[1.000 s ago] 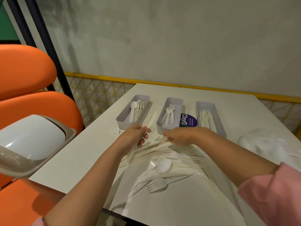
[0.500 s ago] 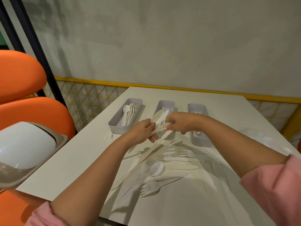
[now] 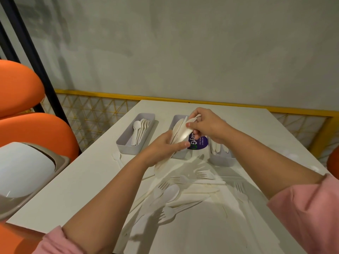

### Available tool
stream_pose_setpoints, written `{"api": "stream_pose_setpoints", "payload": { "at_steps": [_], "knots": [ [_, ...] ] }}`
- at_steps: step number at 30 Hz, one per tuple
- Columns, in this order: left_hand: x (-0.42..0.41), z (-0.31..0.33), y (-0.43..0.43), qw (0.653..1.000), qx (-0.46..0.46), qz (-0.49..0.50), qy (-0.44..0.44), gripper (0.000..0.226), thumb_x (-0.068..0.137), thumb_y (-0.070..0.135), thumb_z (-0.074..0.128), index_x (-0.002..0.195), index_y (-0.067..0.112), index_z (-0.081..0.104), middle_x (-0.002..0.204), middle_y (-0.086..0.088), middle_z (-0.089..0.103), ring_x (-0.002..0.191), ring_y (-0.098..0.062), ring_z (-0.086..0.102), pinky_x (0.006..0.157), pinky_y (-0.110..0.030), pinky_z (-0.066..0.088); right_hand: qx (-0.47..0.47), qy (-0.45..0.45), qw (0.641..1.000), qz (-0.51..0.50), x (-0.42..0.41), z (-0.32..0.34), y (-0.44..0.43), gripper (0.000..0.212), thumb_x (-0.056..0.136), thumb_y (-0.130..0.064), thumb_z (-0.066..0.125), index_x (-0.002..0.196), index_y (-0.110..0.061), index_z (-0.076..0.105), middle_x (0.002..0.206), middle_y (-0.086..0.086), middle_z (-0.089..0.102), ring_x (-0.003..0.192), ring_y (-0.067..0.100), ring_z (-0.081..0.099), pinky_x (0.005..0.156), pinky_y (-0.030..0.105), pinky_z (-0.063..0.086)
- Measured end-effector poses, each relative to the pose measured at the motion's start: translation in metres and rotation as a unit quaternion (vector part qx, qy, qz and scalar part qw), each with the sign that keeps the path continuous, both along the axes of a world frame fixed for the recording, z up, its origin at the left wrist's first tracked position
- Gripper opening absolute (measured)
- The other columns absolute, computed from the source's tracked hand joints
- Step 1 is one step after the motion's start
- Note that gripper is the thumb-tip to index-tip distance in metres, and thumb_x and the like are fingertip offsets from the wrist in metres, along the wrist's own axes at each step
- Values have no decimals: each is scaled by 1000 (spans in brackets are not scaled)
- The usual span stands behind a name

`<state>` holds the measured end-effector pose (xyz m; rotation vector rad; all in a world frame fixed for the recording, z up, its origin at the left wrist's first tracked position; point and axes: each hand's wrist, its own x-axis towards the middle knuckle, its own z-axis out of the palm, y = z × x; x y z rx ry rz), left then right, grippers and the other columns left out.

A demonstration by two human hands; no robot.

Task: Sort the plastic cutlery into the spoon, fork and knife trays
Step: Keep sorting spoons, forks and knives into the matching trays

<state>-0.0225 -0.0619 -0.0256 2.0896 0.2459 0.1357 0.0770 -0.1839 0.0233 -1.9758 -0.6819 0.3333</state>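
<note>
Sorting looks only part done, with more left than finished. Taking the middle tray [image 3: 178, 154] as the mark, the spoon tray [image 3: 128, 147] to its left holds a neat row of spoons [image 3: 139, 130]. The knife tray [image 3: 222, 160] to its right holds a few pale knives [image 3: 217, 148]. What lies inside the middle tray is hidden behind the hands, so its fill cannot be judged. Both hands are close together just above that tray. The left hand [image 3: 161, 150] grips a fanned bundle of white pieces [image 3: 180, 132] by their lower ends. The right hand [image 3: 208, 124] pinches the top of one piece between thumb and fingers, as if to draw it from the bunch. They look like knives, though glare and overlap leave that uncertain. Nearer the person than the middle tray, a loose pile [image 3: 183, 187] of forks, spoons and knives is spread over the table [image 3: 244, 129], with a large spoon [image 3: 171, 192] plain among it. One stray spoon [image 3: 116, 156] lies left of the middle tray and slightly nearer. By my judgement the held bundle has yet to reach its tray, and the whole pile has yet to be sorted.
</note>
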Motion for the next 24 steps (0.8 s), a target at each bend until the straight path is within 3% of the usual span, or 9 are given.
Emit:
{"api": "stream_pose_setpoints", "payload": {
  "at_steps": [4, 7, 10, 12, 14, 15, 18, 21, 24],
  "knots": [
    [8, -2, -4, 998, -69, 1, 4, 27, 89, 27, 60, 111, 18, 46, 77, 3, 54, 67, -10, 53, 61, -20, 46, 75, 41, 995, -45, 2, -5, 3, 27, 90, -9, 59, 113, -12, 46, 73, 8, 56, 54, 13, 56, 65, 26, 55],
    [15, -4, -9, 985, -171, -6, -23, 6, 95, 15, 49, 93, 9, 49, 63, -1, 49, 49, -9, 44, 50, -20, 41, 129, 59, 988, -56, 1, -10, 5, 35, 92, -8, 56, 124, -10, 43, 80, 7, 54, 63, 14, 57, 75, 30, 54],
    [22, -1, -18, 965, -259, 19, -43, 17, 98, 12, 44, 80, 11, 47, 58, -1, 42, 42, -7, 39, 43, -19, 37, 92, 56, 991, -85, -2, -21, 8, 35, 95, -22, 52, 127, -17, 41, 103, 7, 53, 83, 18, 56, 78, 32, 52],
    [27, 2, -24, 949, -307, 32, -57, 20, 98, 13, 42, 80, 10, 47, 55, -1, 41, 43, -9, 40, 45, -21, 38, 94, 130, 985, -66, -8, -29, 10, 32, 97, -30, 46, 125, -16, 41, 94, 10, 56, 78, 20, 56, 72, 35, 54],
    [33, 5, -29, 941, -327, 52, -66, 20, 98, 19, 43, 82, 9, 51, 59, -6, 49, 51, -16, 49, 55, -30, 46, 119, 216, 969, -33, -20, -35, 10, 30, 99, -37, 38, 119, -15, 47, 75, 6, 55, 64, 19, 55, 67, 37, 54],
    [36, 4, -31, 941, -321, 73, -76, 20, 98, 20, 43, 86, 9, 54, 67, -11, 56, 61, -21, 57, 63, -35, 50, 128, 246, 961, -21, -24, -37, 9, 33, 100, -40, 34, 117, -17, 50, 75, 6, 57, 67, 20, 58, 68, 38, 54],
    [47, -1, -40, 939, -284, 151, -121, 17, 98, 23, 39, 103, 15, 52, 99, -19, 64, 92, -29, 65, 86, -45, 54, 133, 288, 948, 6, -31, -43, 6, 39, 100, -43, 27, 120, -21, 52, 101, 11, 66, 85, 26, 64, 64, 36, 55],
    [55, -1, -50, 939, -270, 173, -122, 21, 98, 25, 37, 112, 14, 48, 106, -18, 60, 98, -29, 62, 89, -46, 52, 92, 247, 965, 10, -26, -48, 0, 37, 101, -37, 29, 124, -17, 51, 103, 15, 67, 72, 23, 63, 50, 27, 50],
    [67, -2, -52, 954, -229, 166, -101, 32, 98, 28, 38, 122, 9, 46, 108, -18, 60, 93, -29, 62, 77, -39, 55, 87, 194, 977, 19, -16, -51, -12, 31, 101, -26, 33, 123, -15, 51, 82, 12, 62, 55, 18, 52, 43, 24, 41]
  ]
}}
